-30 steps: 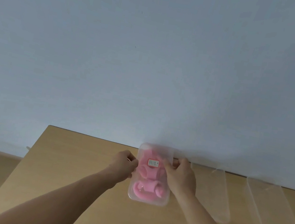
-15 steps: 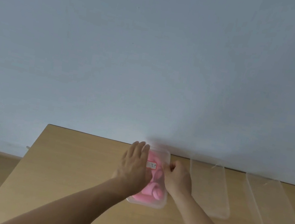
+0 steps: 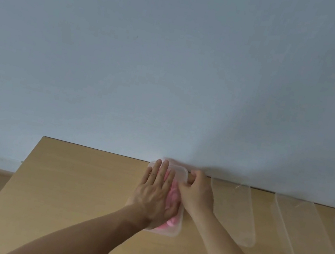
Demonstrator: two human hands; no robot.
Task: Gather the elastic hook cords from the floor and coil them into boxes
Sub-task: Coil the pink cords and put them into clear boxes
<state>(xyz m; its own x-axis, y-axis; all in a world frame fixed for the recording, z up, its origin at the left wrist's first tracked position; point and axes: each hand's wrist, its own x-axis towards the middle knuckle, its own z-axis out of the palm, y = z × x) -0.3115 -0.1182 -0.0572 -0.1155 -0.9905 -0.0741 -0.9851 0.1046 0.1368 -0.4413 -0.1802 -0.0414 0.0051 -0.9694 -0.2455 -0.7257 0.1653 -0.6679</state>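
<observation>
Clear lidded plastic box [image 3: 175, 229] of pink cord, long axis up-frame: my left hand [image 3: 155, 194] flat on top; right hand [image 3: 196, 191] pinches its upper-right edge.

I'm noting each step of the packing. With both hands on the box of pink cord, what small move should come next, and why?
Probably press down along the lid's far right corner. The left hand lies flat on the clear box holding pink cord, while the right hand pinches that corner, so the lid seems not fully seated. Whether it has clicked shut cannot be told.
</observation>
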